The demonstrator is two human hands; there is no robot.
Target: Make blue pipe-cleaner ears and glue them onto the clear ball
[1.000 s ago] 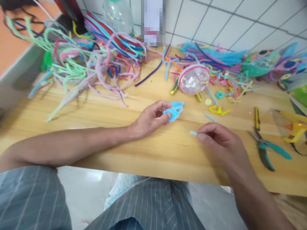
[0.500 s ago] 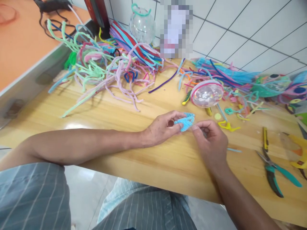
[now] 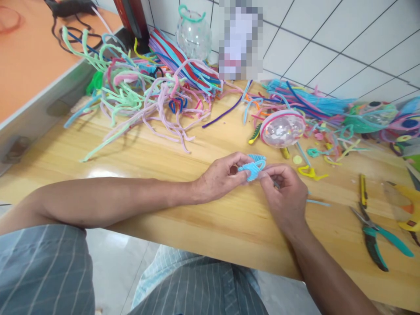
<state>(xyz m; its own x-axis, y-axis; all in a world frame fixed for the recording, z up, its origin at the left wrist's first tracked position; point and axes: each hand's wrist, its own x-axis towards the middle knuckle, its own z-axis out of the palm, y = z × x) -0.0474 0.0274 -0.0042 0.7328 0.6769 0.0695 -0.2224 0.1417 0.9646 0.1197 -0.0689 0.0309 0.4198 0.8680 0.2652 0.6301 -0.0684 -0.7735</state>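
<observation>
My left hand (image 3: pixel 220 176) pinches a small light-blue pipe-cleaner shape (image 3: pixel 252 167) just above the wooden table (image 3: pixel 164 205). My right hand (image 3: pixel 285 195) meets it from the right, fingertips closed against the blue shape's right edge, with a thin light-blue piece between them that is mostly hidden. A short light-blue pipe-cleaner piece (image 3: pixel 317 202) lies on the table right of my right hand. A clear plastic ball with a pink rim (image 3: pixel 282 128) rests just beyond my hands.
Loose pipe cleaners in many colours (image 3: pixel 144 94) pile up at the back left, more (image 3: pixel 308 105) at the back right. Teal-handled pliers (image 3: pixel 377 238), a yellow utility knife (image 3: pixel 362 190) and a yellow glue gun (image 3: pixel 408 210) lie at the right. Another clear ball (image 3: pixel 193 35) stands by the tiled wall.
My right hand moved left from the table front with a short blue piece and joined the blue shape in my left hand. The view tilted upward.
</observation>
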